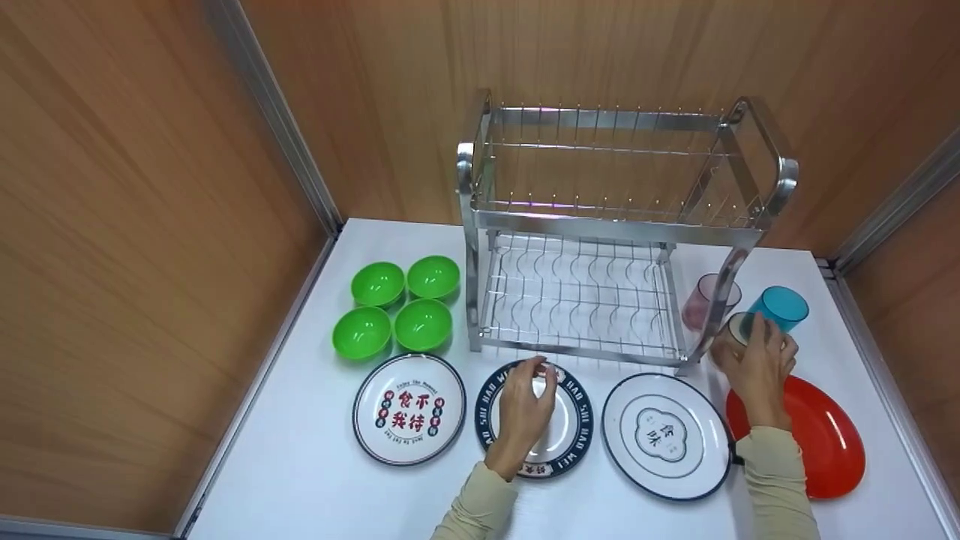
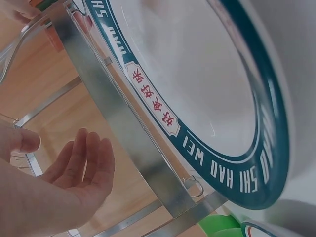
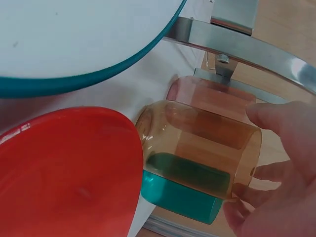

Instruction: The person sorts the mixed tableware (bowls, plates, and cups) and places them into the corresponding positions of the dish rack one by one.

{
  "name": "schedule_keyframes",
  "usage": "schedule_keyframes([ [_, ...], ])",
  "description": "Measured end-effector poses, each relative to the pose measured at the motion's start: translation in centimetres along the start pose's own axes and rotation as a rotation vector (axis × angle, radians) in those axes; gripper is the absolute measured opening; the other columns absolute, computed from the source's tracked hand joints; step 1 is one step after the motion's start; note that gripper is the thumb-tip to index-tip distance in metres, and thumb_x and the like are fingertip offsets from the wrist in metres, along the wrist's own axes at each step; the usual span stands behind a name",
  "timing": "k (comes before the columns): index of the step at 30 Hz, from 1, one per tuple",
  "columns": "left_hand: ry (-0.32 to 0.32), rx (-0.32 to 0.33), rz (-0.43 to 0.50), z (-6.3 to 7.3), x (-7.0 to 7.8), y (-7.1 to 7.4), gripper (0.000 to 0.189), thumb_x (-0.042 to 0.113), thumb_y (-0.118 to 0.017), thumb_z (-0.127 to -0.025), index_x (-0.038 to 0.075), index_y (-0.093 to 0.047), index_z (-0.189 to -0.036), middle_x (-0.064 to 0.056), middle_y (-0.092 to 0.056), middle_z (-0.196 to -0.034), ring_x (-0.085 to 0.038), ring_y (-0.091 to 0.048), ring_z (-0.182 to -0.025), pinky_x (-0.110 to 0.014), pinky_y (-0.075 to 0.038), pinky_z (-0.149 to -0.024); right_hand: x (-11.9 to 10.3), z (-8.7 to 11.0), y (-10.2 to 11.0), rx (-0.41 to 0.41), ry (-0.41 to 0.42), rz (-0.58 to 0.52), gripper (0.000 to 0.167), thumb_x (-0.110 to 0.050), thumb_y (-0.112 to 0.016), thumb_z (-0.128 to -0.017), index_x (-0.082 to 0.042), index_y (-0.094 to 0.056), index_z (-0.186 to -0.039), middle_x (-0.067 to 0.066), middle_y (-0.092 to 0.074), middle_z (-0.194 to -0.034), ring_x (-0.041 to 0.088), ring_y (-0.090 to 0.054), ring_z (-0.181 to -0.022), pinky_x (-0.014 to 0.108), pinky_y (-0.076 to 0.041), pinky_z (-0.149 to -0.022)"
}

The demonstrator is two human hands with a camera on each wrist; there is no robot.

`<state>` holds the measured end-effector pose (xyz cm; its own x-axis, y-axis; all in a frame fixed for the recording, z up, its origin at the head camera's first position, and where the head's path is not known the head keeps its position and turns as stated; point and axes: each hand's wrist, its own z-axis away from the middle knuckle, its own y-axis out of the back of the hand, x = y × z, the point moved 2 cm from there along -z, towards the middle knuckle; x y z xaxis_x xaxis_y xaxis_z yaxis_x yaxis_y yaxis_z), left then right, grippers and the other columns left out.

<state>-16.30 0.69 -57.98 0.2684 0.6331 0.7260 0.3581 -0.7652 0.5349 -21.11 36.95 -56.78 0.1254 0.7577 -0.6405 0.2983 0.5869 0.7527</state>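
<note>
Above the middle plate (image 1: 577, 420), which has a dark patterned rim, hovers my left hand (image 1: 521, 409), its fingers loosely bent around nothing. The left wrist view shows this left hand (image 2: 74, 182) beside the plate's lettered rim (image 2: 207, 168). My right hand (image 1: 761, 367) is at the upright amber cup (image 3: 202, 148), with thumb and fingers on opposite sides of its rim. Behind the amber cup, a pink cup (image 1: 697, 304) and a teal cup (image 1: 784, 306) stand close by. A red plate (image 1: 832, 442) lies beneath my right wrist.
A two-tier metal dish rack (image 1: 615, 225) stands at the back, its front post (image 1: 724, 300) close to the cups. Several green bowls (image 1: 424, 325) sit to its left. White plates with dark rims lie at front left (image 1: 375, 420) and right of middle (image 1: 667, 472).
</note>
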Motion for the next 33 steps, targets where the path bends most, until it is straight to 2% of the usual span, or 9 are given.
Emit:
schedule_keyframes([
  [3, 0.007, -0.004, 0.000, 0.0, 0.0, 0.0, 0.020, 0.015, -0.069, -0.097, 0.005, -0.071, -0.114, -0.002, -0.071, -0.094, -0.018, -0.065, -0.088, -0.032, -0.056, -0.078, 0.3, -0.4, 0.0, -0.004, -0.023, 0.001, 0.100, -0.018, -0.078, -0.089, -0.002, -0.012, -0.163, 0.032, -0.013, -0.160, 0.049, -0.007, -0.147, 0.077, -0.017, -0.110],
  [10, 0.016, -0.019, 0.016, -0.1, 0.0, 0.0, 0.024, 0.018, -0.068, -0.098, 0.003, -0.069, -0.117, -0.002, -0.071, -0.095, -0.019, -0.066, -0.090, -0.033, -0.056, -0.081, 0.9, -0.9, 0.2, -0.054, -0.090, -0.044, 0.103, -0.024, -0.079, -0.091, -0.004, -0.010, -0.164, 0.032, -0.007, -0.159, 0.051, -0.011, -0.147, 0.077, -0.036, -0.102],
  [14, 0.031, -0.021, 0.017, -0.1, 0.0, 0.2, 0.026, 0.018, -0.068, -0.098, 0.003, -0.069, -0.119, -0.002, -0.071, -0.095, -0.019, -0.066, -0.091, -0.034, -0.056, -0.082, 1.1, -0.8, 0.1, -0.103, -0.108, -0.099, 0.105, -0.033, -0.075, -0.094, -0.006, -0.001, -0.164, 0.032, -0.001, -0.162, 0.057, -0.009, -0.147, 0.079, -0.036, -0.100],
  [19, 0.042, -0.031, 0.025, -0.1, 0.0, 0.2, 0.027, 0.018, -0.067, -0.099, 0.002, -0.068, -0.121, -0.002, -0.071, -0.096, -0.020, -0.066, -0.092, -0.034, -0.056, -0.082, 1.4, -0.5, -0.5, -0.148, -0.143, -0.144, 0.112, -0.050, -0.069, -0.095, -0.012, 0.012, -0.163, 0.027, 0.008, -0.164, 0.059, -0.011, -0.146, 0.077, -0.034, -0.103],
  [22, 0.052, -0.041, 0.033, 0.0, 0.1, 0.1, 0.026, 0.017, -0.067, -0.099, 0.003, -0.068, -0.120, -0.001, -0.071, -0.096, -0.019, -0.066, -0.093, -0.034, -0.056, -0.082, 1.6, -0.2, -0.4, -0.139, -0.149, -0.153, 0.109, -0.046, -0.069, -0.097, -0.014, 0.011, -0.164, 0.026, 0.008, -0.163, 0.059, -0.012, -0.146, 0.076, -0.034, -0.104],
  [27, 0.042, -0.033, 0.052, -0.1, 0.2, 0.2, 0.025, 0.014, -0.069, -0.098, 0.003, -0.069, -0.119, -0.002, -0.072, -0.095, -0.023, -0.068, -0.091, -0.034, -0.056, -0.079, 1.2, 0.3, 0.9, -0.078, -0.114, -0.146, 0.101, -0.027, -0.071, -0.097, -0.013, 0.004, -0.165, 0.028, 0.001, -0.161, 0.057, -0.015, -0.146, 0.074, -0.037, -0.104],
  [33, 0.015, -0.031, 0.068, -0.3, 0.6, 0.4, 0.024, 0.016, -0.067, -0.099, 0.003, -0.069, -0.119, -0.003, -0.072, -0.095, -0.023, -0.068, -0.089, -0.032, -0.056, -0.077, -0.3, 1.5, 2.8, 0.002, -0.107, -0.124, 0.092, -0.030, -0.067, -0.100, -0.013, -0.004, -0.165, 0.027, -0.005, -0.161, 0.055, -0.021, -0.147, 0.070, -0.040, -0.103],
])
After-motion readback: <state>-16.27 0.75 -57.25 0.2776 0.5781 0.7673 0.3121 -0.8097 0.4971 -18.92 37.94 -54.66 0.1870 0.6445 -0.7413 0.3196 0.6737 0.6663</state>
